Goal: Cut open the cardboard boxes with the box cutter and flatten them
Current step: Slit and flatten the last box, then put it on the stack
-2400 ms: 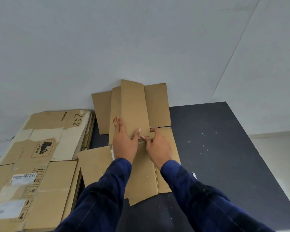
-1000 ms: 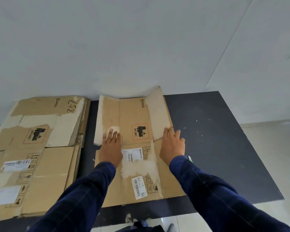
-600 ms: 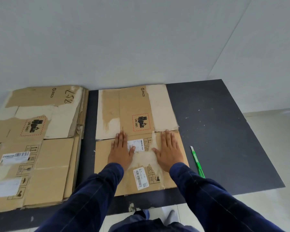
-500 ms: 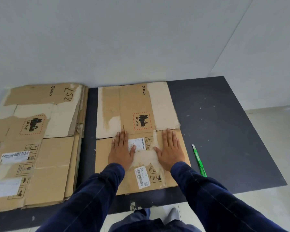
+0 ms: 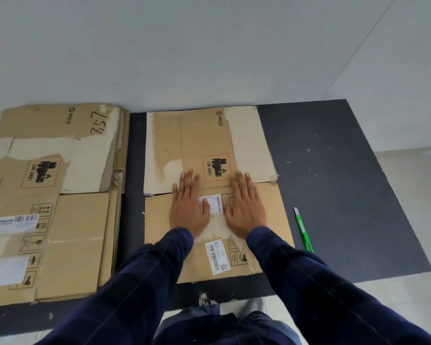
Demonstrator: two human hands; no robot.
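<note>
A flattened brown cardboard box point(image 5: 209, 145) with a red UN 3481 label lies on the dark mat in the middle. My left hand point(image 5: 188, 204) and my right hand point(image 5: 244, 205) both rest palm down on it, fingers spread, on either side of a white barcode sticker. Neither hand holds anything. The green box cutter point(image 5: 303, 230) lies on the mat to the right of the box, about a hand's width from my right hand.
A stack of flattened boxes point(image 5: 52, 195) lies to the left, separated by a narrow strip of the dark mat point(image 5: 334, 183). A grey wall rises right behind the cardboard. Pale floor shows at the right and the near edge.
The cardboard was turned over and laid flat, printed side up. Both hands moved from its fold to press flat on it, then slid slightly forward. The box cutter came into view.
</note>
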